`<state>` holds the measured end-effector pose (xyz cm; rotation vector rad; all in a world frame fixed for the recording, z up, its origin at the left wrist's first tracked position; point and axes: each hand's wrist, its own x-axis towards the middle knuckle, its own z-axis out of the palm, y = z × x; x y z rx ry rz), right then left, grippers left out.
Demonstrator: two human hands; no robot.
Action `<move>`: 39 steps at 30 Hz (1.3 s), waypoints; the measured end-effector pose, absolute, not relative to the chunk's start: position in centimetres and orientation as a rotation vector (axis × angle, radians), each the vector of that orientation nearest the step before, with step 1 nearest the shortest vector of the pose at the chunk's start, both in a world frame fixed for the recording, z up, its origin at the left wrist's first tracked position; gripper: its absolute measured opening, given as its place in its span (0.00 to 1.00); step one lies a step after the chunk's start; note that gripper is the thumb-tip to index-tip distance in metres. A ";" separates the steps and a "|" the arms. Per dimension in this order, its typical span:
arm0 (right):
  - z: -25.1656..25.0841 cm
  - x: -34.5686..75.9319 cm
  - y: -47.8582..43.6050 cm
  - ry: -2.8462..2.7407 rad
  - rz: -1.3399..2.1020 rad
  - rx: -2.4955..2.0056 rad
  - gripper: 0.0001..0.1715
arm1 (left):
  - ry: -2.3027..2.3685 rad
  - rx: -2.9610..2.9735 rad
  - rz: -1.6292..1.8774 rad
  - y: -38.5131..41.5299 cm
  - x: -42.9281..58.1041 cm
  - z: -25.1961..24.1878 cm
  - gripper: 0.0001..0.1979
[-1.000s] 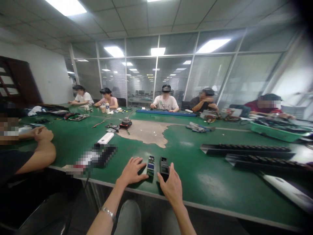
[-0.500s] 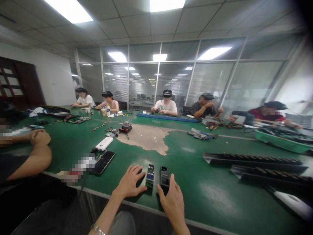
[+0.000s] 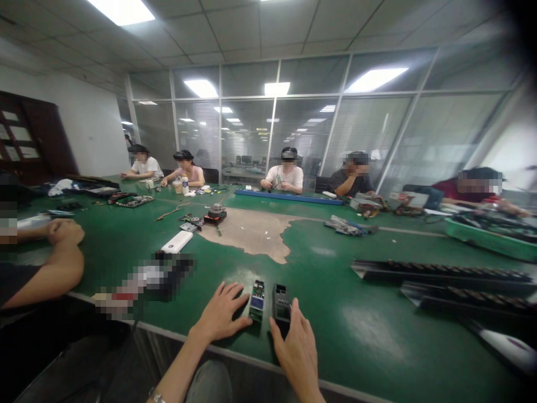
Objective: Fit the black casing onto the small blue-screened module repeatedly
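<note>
A small electronic module with a green circuit board and a blue part (image 3: 257,302) lies on the green table near its front edge. My left hand (image 3: 222,313) rests just left of it, fingers spread, the thumb tip at its lower left side. A black plastic housing (image 3: 281,299) with openings at its top lies to the module's right, a narrow gap between them. Around the housing's lower end is my right hand (image 3: 297,341), thumb on one side and fingers stretched along the other. Whether these fingers touch the housing I cannot tell.
Two long black metal channels (image 3: 436,274) lie to the right, beside a white and black tool (image 3: 507,344). A white power bank (image 3: 177,242) is at left. Gloves (image 3: 344,225) and a green basket (image 3: 482,238) lie farther off. Several people sit around the table.
My view has tilted down slightly. Both hands, the module and the housing stay almost where they were.
</note>
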<state>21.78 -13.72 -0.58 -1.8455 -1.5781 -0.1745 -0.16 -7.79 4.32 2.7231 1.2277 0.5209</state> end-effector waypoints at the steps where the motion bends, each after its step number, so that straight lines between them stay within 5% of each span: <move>1: -0.6 21.8 -13.7 -1.574 -0.172 -1.848 0.44 | 1.224 2.725 0.520 -7.7 -0.2 4.3 0.32; 12: -0.4 21.5 -13.7 -1.571 -0.108 -1.884 0.45 | 1.210 2.688 0.513 -7.3 -0.5 4.2 0.34; 23: 3.7 19.9 -13.6 -1.282 0.209 -1.808 0.45 | 1.277 2.639 0.579 -6.4 -0.5 3.5 0.25; 39: 5.7 13.9 -10.6 -1.464 0.119 -1.944 0.41 | 1.270 2.638 0.629 -6.4 -1.1 2.9 0.21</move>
